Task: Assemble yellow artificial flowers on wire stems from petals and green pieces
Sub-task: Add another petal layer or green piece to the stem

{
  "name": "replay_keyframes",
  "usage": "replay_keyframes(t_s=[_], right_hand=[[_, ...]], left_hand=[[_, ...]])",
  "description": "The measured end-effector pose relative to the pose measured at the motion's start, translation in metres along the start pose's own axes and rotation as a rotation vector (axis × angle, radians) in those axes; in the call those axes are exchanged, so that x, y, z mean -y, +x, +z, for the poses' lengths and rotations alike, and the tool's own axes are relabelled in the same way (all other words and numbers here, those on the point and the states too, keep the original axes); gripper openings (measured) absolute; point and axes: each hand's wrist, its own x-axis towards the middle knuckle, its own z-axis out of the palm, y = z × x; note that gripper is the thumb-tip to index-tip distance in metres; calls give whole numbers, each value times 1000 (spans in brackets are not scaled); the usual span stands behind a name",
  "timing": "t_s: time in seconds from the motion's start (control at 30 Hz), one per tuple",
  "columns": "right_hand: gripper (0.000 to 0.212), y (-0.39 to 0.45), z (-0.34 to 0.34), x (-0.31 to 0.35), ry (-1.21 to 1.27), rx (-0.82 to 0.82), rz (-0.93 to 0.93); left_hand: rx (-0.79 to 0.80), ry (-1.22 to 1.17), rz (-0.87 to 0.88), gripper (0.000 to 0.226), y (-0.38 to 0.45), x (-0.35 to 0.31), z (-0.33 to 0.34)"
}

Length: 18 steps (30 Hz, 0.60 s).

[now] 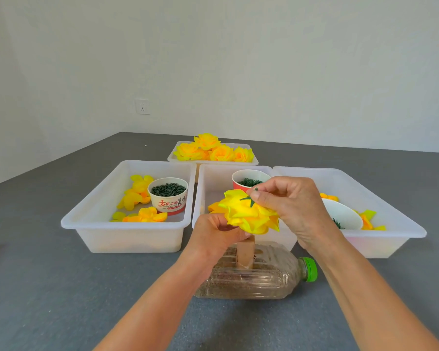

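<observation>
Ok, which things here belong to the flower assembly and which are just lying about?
In use:
- left hand gripping the yellow flower from below
- right hand pinching a small green piece at the flower's green calyx
- sand-filled bottle under the hands
- left tray with petals and cup of green pieces
- red cup
- far tray of finished flowers

Lying about:
- wall socket

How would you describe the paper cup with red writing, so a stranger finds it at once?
Start at the left white bin, one of three side by side. Among its yellow petals stands the paper cup, full of dark green pieces. Unlike the plain red cup in the middle bin, it is white with red characters.
</observation>
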Motion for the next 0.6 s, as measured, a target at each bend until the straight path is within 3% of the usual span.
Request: replay_keyframes(t_s=[0.13, 0.23, 0.37, 0.53, 0.6], right_hand=[[3, 3, -1, 5, 1, -15, -15], [5, 7, -2, 10, 46, -32, -22], [9, 15, -4, 11, 139, -90, 32], [8, 22, -7, 4, 403, -185, 226], [17, 27, -6, -1, 634, -203, 370]], left_hand=[[-11, 59, 1, 6, 3, 1, -3], [17, 110, 18, 20, 3, -2, -5], [40, 161, 40, 16, 2, -4, -6], [46, 237, 50, 19, 3, -5, -6], [44, 249, 50, 19, 4, -5, -7]])
